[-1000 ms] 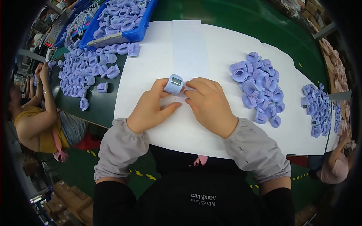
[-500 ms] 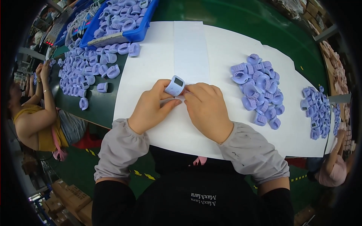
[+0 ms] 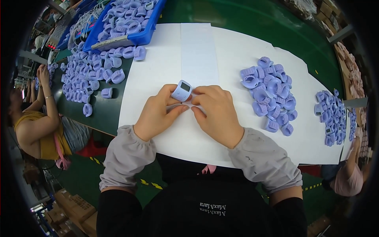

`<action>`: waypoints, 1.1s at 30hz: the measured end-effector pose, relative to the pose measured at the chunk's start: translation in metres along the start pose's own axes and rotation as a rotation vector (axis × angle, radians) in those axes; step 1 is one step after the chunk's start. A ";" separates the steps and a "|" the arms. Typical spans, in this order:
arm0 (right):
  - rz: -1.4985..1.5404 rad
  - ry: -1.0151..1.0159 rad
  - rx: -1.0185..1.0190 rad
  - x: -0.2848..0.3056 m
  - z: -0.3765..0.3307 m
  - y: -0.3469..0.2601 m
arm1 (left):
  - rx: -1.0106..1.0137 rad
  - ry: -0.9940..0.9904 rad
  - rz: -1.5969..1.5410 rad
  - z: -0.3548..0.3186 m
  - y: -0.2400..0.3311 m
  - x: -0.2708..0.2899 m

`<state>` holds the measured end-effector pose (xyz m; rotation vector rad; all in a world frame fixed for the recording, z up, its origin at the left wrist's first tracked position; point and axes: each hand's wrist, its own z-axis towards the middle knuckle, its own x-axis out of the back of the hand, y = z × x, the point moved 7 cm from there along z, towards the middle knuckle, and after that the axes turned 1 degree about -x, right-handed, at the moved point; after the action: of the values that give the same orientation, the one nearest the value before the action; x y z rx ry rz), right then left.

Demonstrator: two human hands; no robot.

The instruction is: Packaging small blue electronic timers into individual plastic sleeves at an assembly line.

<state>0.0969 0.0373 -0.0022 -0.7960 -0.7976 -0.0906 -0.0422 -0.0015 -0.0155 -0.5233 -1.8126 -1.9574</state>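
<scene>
A light purple ring-shaped digital counter [image 3: 182, 91] with a small dark screen is held upright, its screen side up, over the white sheet. My left hand [image 3: 157, 112] is closed on it from the left, fingers behind it and thumb below, in front. Close against its right edge are the bent fingertips of my right hand [image 3: 218, 112]. That thumb points in below the index finger, a little apart from it. The inside of the ring and part of the fingertips are hidden.
White sheets [image 3: 158, 79] cover the table. Similar rings lie in a pile [image 3: 272, 93] at right, in another pile [image 3: 331, 118] farther right, and in a spread [image 3: 85, 75] at left. A blue bin [image 3: 144, 38] full of them stands far left. Co-workers sit at both sides.
My right thumb has moved away from the index finger, and the right fingers have shifted slightly. The counter and my left hand have barely moved. The person at left has shifted their hands.
</scene>
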 end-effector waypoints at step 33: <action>0.776 0.067 -0.212 0.080 0.005 0.037 | -0.309 -0.037 -0.203 0.046 0.059 -0.036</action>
<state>0.1644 0.0840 0.0312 -1.2494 -0.3757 0.4957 0.0198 0.0422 0.0180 -0.4877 -1.6475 -2.4016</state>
